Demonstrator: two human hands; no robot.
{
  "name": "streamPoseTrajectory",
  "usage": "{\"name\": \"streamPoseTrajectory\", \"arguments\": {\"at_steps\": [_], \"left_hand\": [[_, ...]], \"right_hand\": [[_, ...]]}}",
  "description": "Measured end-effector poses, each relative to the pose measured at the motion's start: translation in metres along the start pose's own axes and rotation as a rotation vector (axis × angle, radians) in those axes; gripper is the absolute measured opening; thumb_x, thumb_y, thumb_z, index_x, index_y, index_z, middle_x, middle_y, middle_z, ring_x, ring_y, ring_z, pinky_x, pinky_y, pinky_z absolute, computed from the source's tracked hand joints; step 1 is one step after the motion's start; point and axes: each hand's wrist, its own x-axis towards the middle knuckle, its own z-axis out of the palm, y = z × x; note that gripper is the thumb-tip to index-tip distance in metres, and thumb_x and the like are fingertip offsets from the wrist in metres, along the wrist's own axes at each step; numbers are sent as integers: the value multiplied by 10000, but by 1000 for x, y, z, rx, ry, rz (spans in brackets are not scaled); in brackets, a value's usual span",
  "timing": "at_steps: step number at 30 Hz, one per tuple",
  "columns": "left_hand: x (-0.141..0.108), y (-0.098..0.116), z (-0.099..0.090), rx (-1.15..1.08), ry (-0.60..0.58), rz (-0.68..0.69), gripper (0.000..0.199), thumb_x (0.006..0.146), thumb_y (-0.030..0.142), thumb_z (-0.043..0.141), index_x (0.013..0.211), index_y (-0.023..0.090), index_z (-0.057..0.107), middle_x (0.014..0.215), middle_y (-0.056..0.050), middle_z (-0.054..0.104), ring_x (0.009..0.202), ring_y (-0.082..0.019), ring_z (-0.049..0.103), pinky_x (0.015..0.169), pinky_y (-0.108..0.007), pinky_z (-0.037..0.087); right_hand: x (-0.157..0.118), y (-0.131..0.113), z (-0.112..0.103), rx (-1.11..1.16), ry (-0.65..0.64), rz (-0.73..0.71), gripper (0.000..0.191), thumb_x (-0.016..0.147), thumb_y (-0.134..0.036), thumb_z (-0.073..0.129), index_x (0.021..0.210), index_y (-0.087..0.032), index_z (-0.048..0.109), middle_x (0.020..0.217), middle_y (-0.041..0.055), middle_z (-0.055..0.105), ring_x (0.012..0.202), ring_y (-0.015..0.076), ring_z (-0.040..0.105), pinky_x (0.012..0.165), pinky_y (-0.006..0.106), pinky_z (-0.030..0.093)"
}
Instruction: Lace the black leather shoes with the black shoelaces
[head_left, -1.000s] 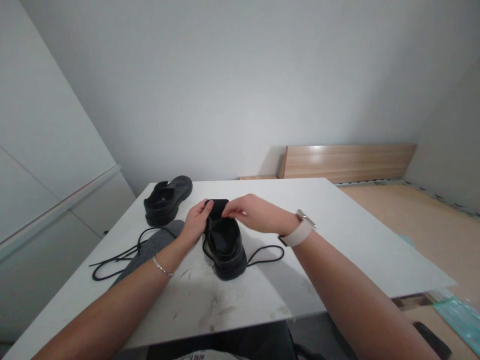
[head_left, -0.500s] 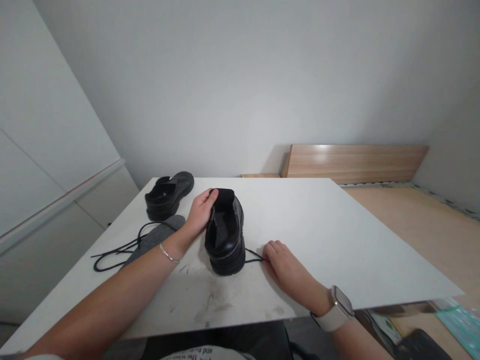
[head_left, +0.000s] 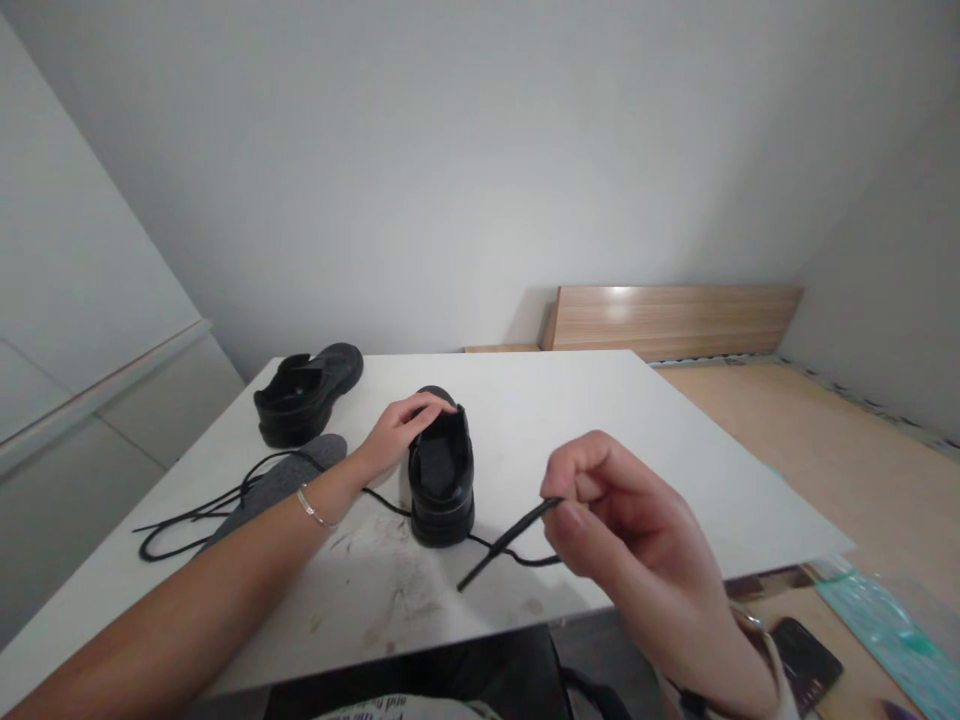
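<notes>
A black shoe (head_left: 442,512) stands on the white table with its heel towards me. My left hand (head_left: 396,432) holds it at the tongue and front opening, fingers laid over the top. Raised off the table at the right, my right hand (head_left: 622,525) pinches a black shoelace (head_left: 510,535) between thumb and forefinger, its tip pointing down and left. More lace runs from beside the shoe towards my right hand, and another stretch passes to the left under my left wrist. The laced front of the shoe is mostly hidden by my left hand.
The second black shoe (head_left: 304,395) lies at the table's far left. In front of it are a grey insole (head_left: 326,452) and a loose black lace (head_left: 169,550). A wooden headboard (head_left: 675,318) stands behind the white table (head_left: 570,400). A phone (head_left: 806,655) lies low at the right.
My right hand has lifted off the table and come nearer, bringing the lace end up. My left fingers have shifted over the shoe's tongue, which now sits lower.
</notes>
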Motion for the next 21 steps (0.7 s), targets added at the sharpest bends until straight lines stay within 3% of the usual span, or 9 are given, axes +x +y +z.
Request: {"name": "streamPoseTrajectory", "arguments": {"at_steps": [4, 7, 10, 13, 15, 18, 21], "left_hand": [[-7, 12, -7, 151, -104, 41, 357, 821, 558, 664, 687, 245, 772, 950, -98, 762, 1155, -324, 595, 1149, -489, 313], [-23, 38, -3, 278, -112, 143, 458, 924, 596, 483, 845, 261, 786, 1088, -99, 739, 1297, -335, 495, 1171, -518, 269], [-49, 82, 10, 222, -328, 255, 535, 958, 636, 389, 1066, 250, 743, 1198, -110, 692, 1219, -317, 552, 1103, -465, 382], [-73, 119, 22, 110, -529, 128, 377, 895, 552, 628, 1120, 254, 679, 999, -68, 726, 929, -225, 667, 850, -316, 525], [-83, 128, 23, 27, -592, 8, 281, 935, 462, 611, 1083, 229, 664, 802, -34, 700, 722, -163, 652, 681, -248, 512], [-91, 121, 14, -20, -540, -128, 284, 995, 431, 503, 996, 195, 661, 672, -16, 628, 590, -125, 583, 566, -212, 453], [-101, 108, -4, 45, -641, -188, 331, 1015, 418, 453, 940, 184, 674, 640, -15, 603, 565, -118, 555, 552, -203, 436]], "right_hand": [[24, 1, 24, 249, 53, -169, 56, 962, -266, 602, 947, -217, 578, 612, -86, 358, 483, 31, 260, 441, 156, 221], [41, -5, 40, 362, 110, -247, 42, 956, -233, 586, 932, -219, 555, 571, -104, 301, 448, 33, 227, 418, 152, 214], [54, -13, 53, 385, 186, -285, 71, 954, -232, 556, 912, -235, 500, 554, -106, 301, 425, 43, 236, 390, 154, 204], [59, -23, 57, 354, 291, -326, 119, 958, -243, 544, 885, -248, 451, 561, -101, 275, 416, 53, 230, 375, 171, 189], [59, -33, 53, 342, 391, -386, 160, 966, -228, 527, 842, -247, 428, 572, -96, 237, 410, 54, 193, 370, 184, 175], [54, -50, 38, 330, 576, -488, 254, 990, -174, 458, 751, -226, 390, 580, -88, 183, 403, 50, 122, 358, 193, 149], [48, -62, 13, 330, 765, -630, 372, 1016, -103, 339, 658, -199, 350, 575, -80, 158, 396, 36, 86, 337, 179, 131]]}}
